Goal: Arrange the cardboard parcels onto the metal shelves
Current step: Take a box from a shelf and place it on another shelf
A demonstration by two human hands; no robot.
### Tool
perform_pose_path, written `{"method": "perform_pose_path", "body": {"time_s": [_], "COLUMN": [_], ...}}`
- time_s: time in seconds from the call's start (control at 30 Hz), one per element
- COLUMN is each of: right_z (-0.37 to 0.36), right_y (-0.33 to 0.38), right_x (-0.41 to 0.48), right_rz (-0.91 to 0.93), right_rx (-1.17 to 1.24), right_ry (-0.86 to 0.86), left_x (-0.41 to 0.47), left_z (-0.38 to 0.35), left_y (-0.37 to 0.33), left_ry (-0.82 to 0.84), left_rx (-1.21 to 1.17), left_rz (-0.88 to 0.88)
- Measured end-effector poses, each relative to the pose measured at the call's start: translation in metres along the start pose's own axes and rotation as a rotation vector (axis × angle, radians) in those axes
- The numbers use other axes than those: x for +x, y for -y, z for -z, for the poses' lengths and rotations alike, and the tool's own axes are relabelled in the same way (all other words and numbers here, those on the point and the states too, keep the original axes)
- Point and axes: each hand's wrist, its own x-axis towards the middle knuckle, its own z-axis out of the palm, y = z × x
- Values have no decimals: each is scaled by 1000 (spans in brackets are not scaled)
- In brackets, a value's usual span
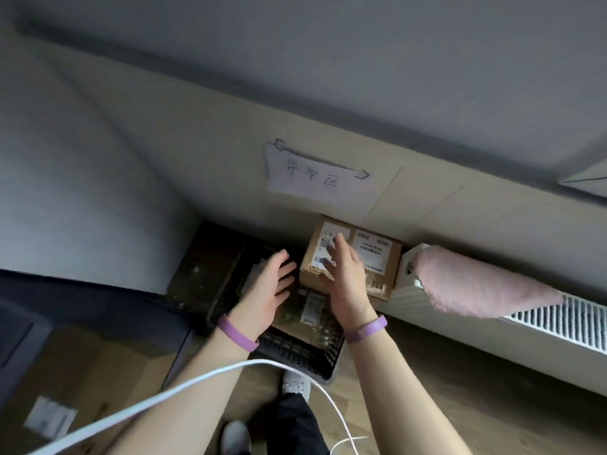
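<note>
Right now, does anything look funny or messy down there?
Yes. A fluffy pink cloth is draped over the end of the white radiator, and a white cable loops across the person's arms.

Dim, soft indoor light, motion blur throughout; wide-angle bending at edges

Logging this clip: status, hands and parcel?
Left hand open, right hand open, both empty. Cardboard parcel by wall above black crate, ungrasped. No shelf visible.
</note>
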Motion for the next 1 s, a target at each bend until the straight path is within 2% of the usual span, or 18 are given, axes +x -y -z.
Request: {"method": "perform_pose_path", "body": {"time_s": [0.17, 0.33, 0.67, 0.87, 1.0], "right_z": [-67, -128, -178, -172, -179], "right_y": [11, -23, -181, -285, -344], "right_x": [-62, -150, -390, -519, -603], "right_rz": [92, 124, 234, 223, 140], "right_rx": [-163, -303, -537, -690, -749], "right_ry": [235, 515, 947, 1180, 1374], "left_x": [-86, -195, -434, -544, -615], "left_z": [68, 157, 294, 353, 386], "left_y": [-30, -4, 165, 293, 354], "left_ry": [-106, -319, -675, -898, -1099], "left_rx": [-128, -299, -457, -621, -815], "left_rz": [-219, -404, -657, -655, -641]}}
